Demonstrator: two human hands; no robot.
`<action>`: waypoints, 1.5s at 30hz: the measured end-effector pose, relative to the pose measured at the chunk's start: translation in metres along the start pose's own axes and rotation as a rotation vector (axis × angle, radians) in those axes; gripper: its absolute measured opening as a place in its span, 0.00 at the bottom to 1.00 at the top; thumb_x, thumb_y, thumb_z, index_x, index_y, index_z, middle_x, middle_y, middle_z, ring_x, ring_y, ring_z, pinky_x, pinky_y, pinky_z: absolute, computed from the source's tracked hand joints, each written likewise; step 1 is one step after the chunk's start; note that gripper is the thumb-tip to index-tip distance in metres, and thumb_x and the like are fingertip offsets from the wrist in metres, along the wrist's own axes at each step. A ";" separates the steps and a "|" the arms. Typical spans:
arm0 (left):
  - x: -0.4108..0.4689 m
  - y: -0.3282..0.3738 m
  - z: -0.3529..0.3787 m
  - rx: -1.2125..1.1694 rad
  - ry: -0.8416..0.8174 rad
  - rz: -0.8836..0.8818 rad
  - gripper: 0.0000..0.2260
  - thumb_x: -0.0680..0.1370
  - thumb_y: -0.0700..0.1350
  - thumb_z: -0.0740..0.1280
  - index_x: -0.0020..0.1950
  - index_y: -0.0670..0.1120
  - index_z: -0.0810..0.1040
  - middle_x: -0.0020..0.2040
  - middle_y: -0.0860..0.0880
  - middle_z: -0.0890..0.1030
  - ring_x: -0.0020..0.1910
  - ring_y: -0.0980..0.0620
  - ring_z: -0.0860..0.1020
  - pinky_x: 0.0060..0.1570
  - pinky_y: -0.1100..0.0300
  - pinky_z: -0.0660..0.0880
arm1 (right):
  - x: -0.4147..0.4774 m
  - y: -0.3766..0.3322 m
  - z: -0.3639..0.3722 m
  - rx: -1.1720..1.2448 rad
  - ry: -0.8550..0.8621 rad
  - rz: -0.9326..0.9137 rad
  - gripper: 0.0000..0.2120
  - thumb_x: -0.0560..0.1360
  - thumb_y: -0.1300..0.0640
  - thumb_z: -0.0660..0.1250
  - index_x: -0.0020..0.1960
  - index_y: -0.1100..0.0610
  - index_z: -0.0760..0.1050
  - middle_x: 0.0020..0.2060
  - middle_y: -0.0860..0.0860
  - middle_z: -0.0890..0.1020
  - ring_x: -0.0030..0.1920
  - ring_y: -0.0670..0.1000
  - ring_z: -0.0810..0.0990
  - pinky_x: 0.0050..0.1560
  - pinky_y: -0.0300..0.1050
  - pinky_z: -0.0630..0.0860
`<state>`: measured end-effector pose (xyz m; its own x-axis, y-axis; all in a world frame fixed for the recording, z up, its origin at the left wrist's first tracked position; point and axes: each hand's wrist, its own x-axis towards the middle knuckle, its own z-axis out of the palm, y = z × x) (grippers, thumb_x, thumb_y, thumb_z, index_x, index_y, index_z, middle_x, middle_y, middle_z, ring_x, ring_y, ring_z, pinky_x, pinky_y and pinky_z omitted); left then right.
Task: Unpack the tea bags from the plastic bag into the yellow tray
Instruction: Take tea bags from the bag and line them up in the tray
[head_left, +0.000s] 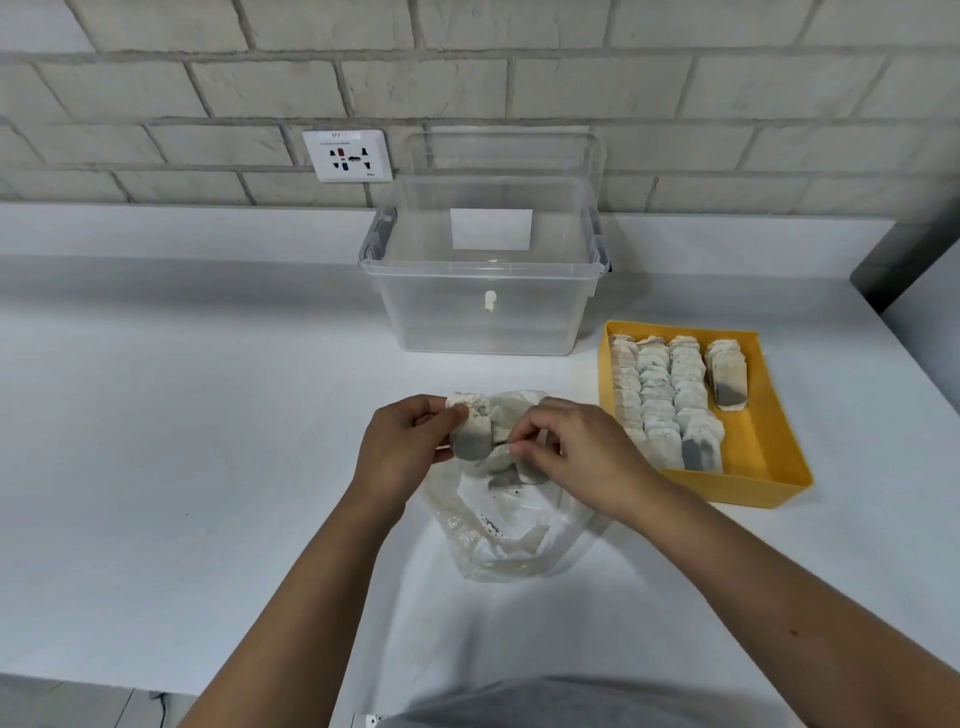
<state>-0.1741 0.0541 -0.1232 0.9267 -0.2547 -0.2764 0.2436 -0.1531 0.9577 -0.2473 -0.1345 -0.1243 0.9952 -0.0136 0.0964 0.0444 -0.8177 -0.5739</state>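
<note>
A white countertop (182, 415) runs along a wall of pale painted brick (156, 88), where a white socket plate (347, 156) sits just above the counter's raised back edge. Near the front, the left hand (400, 447) grips a tea bag (471, 428) between thumb and curled fingers, above the crumpled plastic bag (498, 530) lying on the counter. Behind them stands a clear storage bin (485, 291). The right hand (576, 452) pinches the same tea bag's lower corner. Farther right, the yellow tray (753, 441) holds rows of tea bags (654, 395).
</note>
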 end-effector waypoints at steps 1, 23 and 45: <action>0.000 0.000 0.001 0.001 0.000 0.002 0.05 0.78 0.41 0.71 0.43 0.41 0.82 0.44 0.40 0.86 0.42 0.46 0.85 0.53 0.50 0.83 | 0.002 -0.002 -0.005 0.006 -0.015 0.005 0.02 0.75 0.52 0.70 0.46 0.50 0.81 0.44 0.43 0.80 0.38 0.41 0.73 0.43 0.43 0.74; -0.009 0.002 0.012 0.006 -0.117 0.012 0.06 0.77 0.42 0.73 0.51 0.40 0.84 0.44 0.43 0.87 0.46 0.46 0.86 0.51 0.53 0.83 | 0.022 -0.018 -0.013 0.403 0.052 0.189 0.01 0.76 0.60 0.70 0.46 0.56 0.80 0.33 0.53 0.82 0.29 0.52 0.82 0.30 0.47 0.80; 0.006 -0.016 -0.001 0.150 0.005 0.075 0.04 0.77 0.42 0.70 0.48 0.47 0.85 0.43 0.40 0.85 0.48 0.38 0.83 0.54 0.44 0.82 | 0.007 0.002 0.042 -0.314 -0.043 0.309 0.08 0.74 0.55 0.65 0.44 0.57 0.81 0.44 0.53 0.82 0.44 0.55 0.81 0.37 0.42 0.71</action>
<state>-0.1725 0.0556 -0.1400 0.9421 -0.2662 -0.2040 0.1287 -0.2745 0.9529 -0.2364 -0.1118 -0.1594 0.9607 -0.2661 -0.0787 -0.2775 -0.9144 -0.2949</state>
